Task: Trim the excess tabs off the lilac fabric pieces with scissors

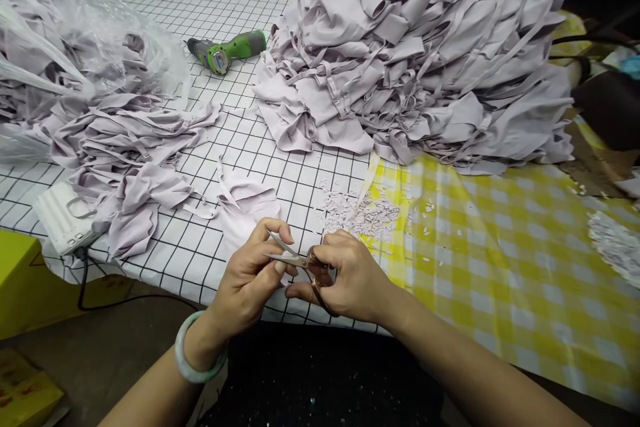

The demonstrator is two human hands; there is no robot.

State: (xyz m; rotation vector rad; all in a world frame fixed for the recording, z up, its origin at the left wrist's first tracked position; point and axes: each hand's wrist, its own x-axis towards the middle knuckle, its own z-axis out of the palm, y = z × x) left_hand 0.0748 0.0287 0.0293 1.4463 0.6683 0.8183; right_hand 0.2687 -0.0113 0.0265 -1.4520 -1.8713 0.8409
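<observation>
My right hand (345,277) is closed round the handles of small gold-coloured scissors (295,258), whose blades point left and stand apart. My left hand (253,273), with a pale green bangle on its wrist, pinches the edge of a pale lilac fabric piece (245,207) right at the blades. That piece lies on the black-grid white tablecloth (280,167) just beyond my hands. A scatter of small fabric snippets (370,213) lies to the right of the scissors.
A big heap of lilac fabric pieces (425,47) fills the back right. Another heap (125,147) lies at the left beside a clear plastic bag (60,33). A green power tool (227,50) and a white box (65,217) rest on the table. Yellow checked cloth (500,253) covers the right.
</observation>
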